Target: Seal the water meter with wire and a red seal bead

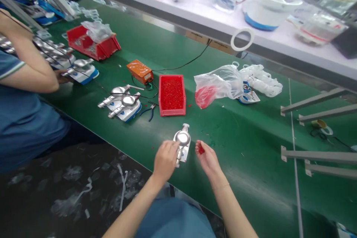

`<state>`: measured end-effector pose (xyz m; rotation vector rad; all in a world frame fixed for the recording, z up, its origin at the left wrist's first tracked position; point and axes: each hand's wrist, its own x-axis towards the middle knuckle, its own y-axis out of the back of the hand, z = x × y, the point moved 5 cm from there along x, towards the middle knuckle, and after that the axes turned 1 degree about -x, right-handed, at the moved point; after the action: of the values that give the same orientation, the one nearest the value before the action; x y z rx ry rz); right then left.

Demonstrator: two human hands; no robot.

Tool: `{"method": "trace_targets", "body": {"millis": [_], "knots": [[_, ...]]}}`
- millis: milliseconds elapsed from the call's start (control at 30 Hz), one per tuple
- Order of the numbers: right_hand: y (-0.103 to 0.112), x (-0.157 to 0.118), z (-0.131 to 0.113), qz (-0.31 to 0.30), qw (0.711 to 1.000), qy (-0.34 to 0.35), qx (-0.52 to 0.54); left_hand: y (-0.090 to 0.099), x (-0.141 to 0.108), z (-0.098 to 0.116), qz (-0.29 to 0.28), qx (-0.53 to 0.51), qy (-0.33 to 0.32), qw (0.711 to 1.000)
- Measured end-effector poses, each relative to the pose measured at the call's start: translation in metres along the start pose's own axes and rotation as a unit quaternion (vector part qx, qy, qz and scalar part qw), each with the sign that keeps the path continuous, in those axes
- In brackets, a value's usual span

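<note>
A: Green belt, bright metal, and we're live at the near side! What have the hands got?

B: The left hand (166,160) is closed round the stem of a polished metal fitting (182,138), which lies on a white backing card (185,156) directly in front of the person.

A: And the right hand (208,160)?

B: Thumb and fingertips are pinched together on a small red piece (200,150), just beside that fitting.

A: What's around them?

B: Straight ahead sits a red bin (172,95) packed with red granules. Blue-handled pliers (149,111) lie at its left side, next to two more fittings (119,102).

A: Room to move?

B: Plenty to the right, where the bare green conveyor belt (245,156) runs out towards grey brackets (315,100). The belt's near edge (111,149) passes just behind the wrists, and a co-worker's arm (30,70) is well apart on the far left.
</note>
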<state>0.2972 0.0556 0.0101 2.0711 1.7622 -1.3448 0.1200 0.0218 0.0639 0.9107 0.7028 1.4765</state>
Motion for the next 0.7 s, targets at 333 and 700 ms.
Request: {"method": "trace_targets", "body": {"millis": [333, 700], "knots": [[-0.226, 0.163, -0.041, -0.062, 0.974, 0.106, -0.189, -0.008, 0.151, -0.197, 0.037, 0.114, 0.376, 0.919], [-0.159, 0.092, -0.029, -0.230, 0.733, 0.296, -0.568, 0.049, 0.079, -0.183, 0.074, -0.114, 0.247, 0.959]]}}
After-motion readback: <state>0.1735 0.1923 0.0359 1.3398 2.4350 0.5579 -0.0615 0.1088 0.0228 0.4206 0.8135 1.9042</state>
